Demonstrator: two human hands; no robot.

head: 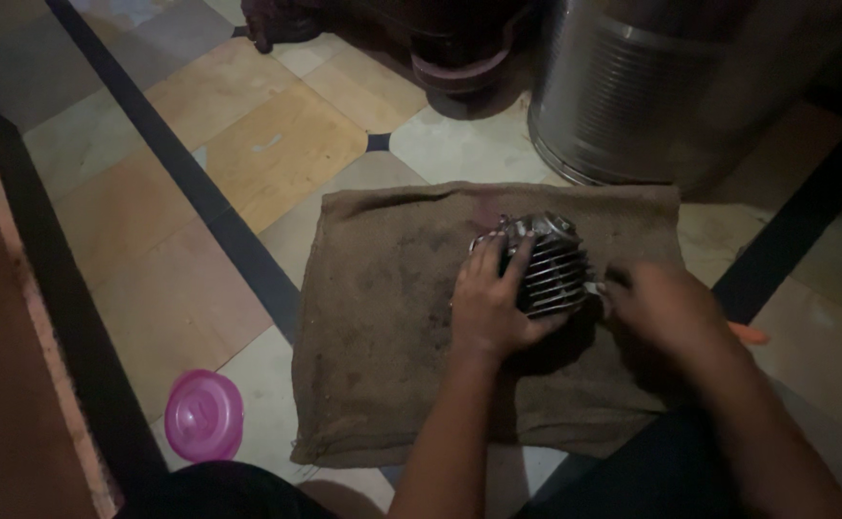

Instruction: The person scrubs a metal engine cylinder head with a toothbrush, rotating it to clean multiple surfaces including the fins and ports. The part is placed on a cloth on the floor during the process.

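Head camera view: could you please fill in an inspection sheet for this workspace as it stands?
Surface: brown cloth mat spread on a tiled floor.
Job's things: finned metal engine part resting on the mat.
Clutter: pink round lid on the floor, left of the mat.
Grippers: left hand grips the finned part; right hand holds an orange-handled tool with its tip at the part's side.
Cables: nothing seen.
Surroundings: ribbed metal drum behind the mat; dark round object beside it; dim lighting.
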